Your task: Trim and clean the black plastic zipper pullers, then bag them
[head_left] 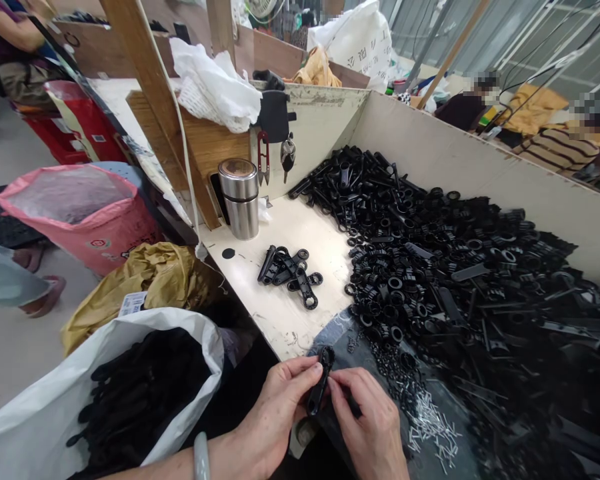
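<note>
In front of me, my left hand (275, 407) pinches a long black plastic part (321, 387) with rounded ends between thumb and fingers, one end tilted away from me. My right hand (367, 417) is closed, its thumb and fingertips at the right side of the same part. Whether a small piece sits in those right fingertips I cannot make out. Just beyond the hands, several similar black parts (293, 272) lie in a small cluster on the pale tabletop (280, 320). Silver pins (434, 427) form a loose pile right of my right hand.
A big heap of black plastic parts (410, 247) fills the right side against a board wall (455, 153). A steel flask (243, 207) stands at the back left, near hanging red snips (263, 160). Left below is a white sack (200, 327) of black pieces. Other people sit farther off.
</note>
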{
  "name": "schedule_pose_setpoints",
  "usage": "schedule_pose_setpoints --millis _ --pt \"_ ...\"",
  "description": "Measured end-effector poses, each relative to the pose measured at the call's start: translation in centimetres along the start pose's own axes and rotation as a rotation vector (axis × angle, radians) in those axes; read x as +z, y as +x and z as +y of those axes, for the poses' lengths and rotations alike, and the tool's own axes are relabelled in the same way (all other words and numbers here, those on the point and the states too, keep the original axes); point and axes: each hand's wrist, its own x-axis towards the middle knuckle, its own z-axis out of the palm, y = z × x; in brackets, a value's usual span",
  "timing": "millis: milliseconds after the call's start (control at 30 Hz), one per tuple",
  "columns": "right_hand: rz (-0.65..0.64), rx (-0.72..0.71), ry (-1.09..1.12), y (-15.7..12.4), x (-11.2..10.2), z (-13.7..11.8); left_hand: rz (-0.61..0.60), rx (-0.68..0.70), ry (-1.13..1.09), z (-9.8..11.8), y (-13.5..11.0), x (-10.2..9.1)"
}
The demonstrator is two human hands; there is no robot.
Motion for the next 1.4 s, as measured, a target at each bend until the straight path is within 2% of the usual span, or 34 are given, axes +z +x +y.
schedule_pose_setpoints --millis 200,467,600,967,1033,1067,1167,1233,1300,1400 --pt "0.043 0.005 -0.005 -0.1 0.1 -0.2 0.021 -0.002 0.031 0.0 -0.4 0.0" --pt "0.063 0.069 -0.004 0.0 0.3 -0.3 -0.021 0.011 -0.011 0.2 -0.4 0.1" --pt "0.052 0.084 0.014 0.0 -0.2 -0.2 -0.078 0.015 -0.040 0.4 -0.1 0.0" --pt "0.100 0.114 -0.032 -0.8 -0.8 -0.2 -0.110 0.036 -0.003 -0.2 0.5 -0.2" --pt "0.112 0.134 -0.051 -1.0 -1.0 -0.1 -0.136 0.133 0.146 0.5 0.6 0.0" --pt "0.118 0.141 -0.063 -1.1 -1.1 0.0 -0.146 0.230 0.270 0.9 0.7 0.2" --pt "0.143 0.154 -0.095 -1.4 -1.5 0.3 -0.196 0.648 0.748 2.5 1.3 0.7" --pt "0.160 0.161 -0.112 -1.6 -1.7 0.5 -0.243 0.864 1.004 3.1 1.9 1.0" --pt "0.184 0.169 -0.126 -1.8 -1.9 0.7 -0.279 0.958 1.136 3.5 2.5 1.1" --pt "0.216 0.182 -0.127 -2.2 -2.2 0.9 -0.287 0.968 1.164 3.6 3.2 0.9"
